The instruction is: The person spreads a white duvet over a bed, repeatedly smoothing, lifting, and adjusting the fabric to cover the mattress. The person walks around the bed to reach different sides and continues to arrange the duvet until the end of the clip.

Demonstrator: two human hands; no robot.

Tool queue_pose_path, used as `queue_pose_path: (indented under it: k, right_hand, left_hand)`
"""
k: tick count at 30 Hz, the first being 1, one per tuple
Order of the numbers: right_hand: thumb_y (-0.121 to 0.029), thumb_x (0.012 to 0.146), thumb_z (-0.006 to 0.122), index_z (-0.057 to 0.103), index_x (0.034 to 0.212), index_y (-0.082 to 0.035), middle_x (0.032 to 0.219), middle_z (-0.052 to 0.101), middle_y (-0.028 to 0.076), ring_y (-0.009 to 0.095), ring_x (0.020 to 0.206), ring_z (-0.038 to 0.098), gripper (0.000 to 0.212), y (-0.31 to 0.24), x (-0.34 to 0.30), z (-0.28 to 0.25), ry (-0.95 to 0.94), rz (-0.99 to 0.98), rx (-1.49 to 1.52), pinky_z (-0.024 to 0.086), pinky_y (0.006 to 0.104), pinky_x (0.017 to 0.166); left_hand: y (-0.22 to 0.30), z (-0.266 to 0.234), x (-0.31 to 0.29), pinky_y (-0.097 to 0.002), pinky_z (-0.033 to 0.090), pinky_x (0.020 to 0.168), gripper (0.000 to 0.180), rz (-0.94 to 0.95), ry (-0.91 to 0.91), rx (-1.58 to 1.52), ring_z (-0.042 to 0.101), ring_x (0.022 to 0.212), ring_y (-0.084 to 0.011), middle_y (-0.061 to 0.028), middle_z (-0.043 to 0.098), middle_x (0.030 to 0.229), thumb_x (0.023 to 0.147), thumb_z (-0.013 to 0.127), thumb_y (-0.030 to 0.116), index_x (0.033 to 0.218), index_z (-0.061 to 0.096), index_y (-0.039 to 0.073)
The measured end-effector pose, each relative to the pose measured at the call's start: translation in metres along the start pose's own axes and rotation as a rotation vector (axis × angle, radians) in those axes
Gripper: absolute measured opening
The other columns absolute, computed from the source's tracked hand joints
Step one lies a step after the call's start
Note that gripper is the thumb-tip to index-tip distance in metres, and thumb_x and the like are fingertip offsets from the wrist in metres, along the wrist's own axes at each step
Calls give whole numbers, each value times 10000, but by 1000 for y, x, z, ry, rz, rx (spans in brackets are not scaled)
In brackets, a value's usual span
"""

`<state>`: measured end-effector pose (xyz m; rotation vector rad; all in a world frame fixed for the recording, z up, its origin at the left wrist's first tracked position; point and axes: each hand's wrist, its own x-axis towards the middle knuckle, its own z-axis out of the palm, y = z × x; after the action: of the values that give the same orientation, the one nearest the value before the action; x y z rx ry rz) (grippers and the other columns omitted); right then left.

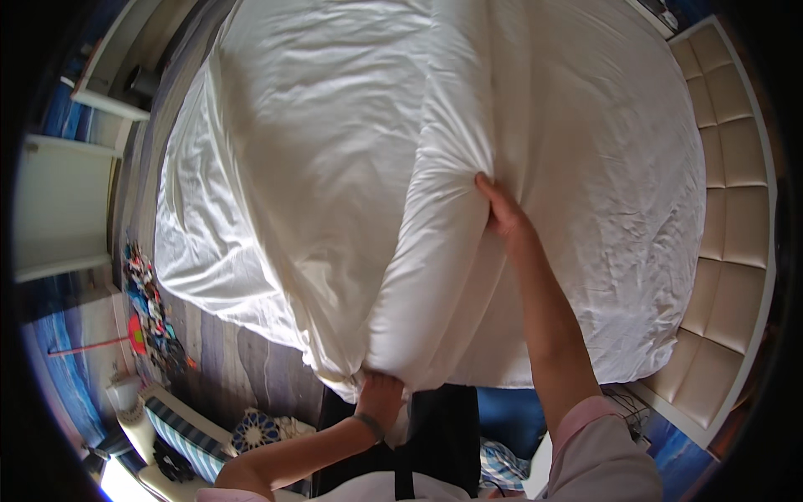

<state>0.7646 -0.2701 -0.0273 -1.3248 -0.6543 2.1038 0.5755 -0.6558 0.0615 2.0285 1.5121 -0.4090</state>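
The quilt (pixel 431 284) lies on the sheet (pixel 611 226), folded along its right side. The hands are apart: the right hand (pixel 504 213) grips the fold, the left hand (pixel 382 398) its near end. Apply even tension at both points to limit creasing. Most right fingers are hidden; the quilt's far end is cut off.
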Motion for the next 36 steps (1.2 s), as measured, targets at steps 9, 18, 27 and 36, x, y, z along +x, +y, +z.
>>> queue_pose_path:
  k: [9, 18, 27, 36]
  right_hand:
    - [-404, 886, 645, 560, 1216, -72, 1020, 646, 44, 156, 964, 596, 476, 3, 15, -9, -39, -50, -118, 506, 347, 831]
    - [-303, 772, 741, 531, 1214, -104, 1282, 496, 162, 357, 1217, 447, 529, -74, 4, 79, 447, -1057, -1166, 397, 449, 977]
    - [-328, 827, 598, 620, 1209, -124, 1413, 453, 161, 353, 1358, 321, 434, -69, 135, 165, 411, -842, -2116, 150, 582, 1123]
    - [-151, 768, 574, 723, 869, -63, 1253, 565, 116, 271, 1314, 377, 200, -89, 119, 89, 363, -962, -2260, 196, 484, 1133]
  left_hand:
    - [-49, -24, 60, -451, 361, 1007, 320, 196, -58, 115, 577, 1121, -228, -23, 657, 1156, 875, 535, 320, 1160, 659, 244]
    - [-7, 28, 107, -526, 248, 1090, 510, -18, -47, 134, 339, 1360, -310, -119, 413, 1452, 921, 433, 284, 1392, 435, 89]
    - [11, 51, 114, -608, 259, 1046, 487, -109, -62, 50, 368, 1345, -338, -145, 437, 1436, 906, 432, 252, 1364, 482, 96]
    - [-17, 10, 49, -501, 319, 1022, 188, 61, 154, -255, 578, 987, -267, -97, 652, 943, 812, 563, 228, 880, 675, 93]
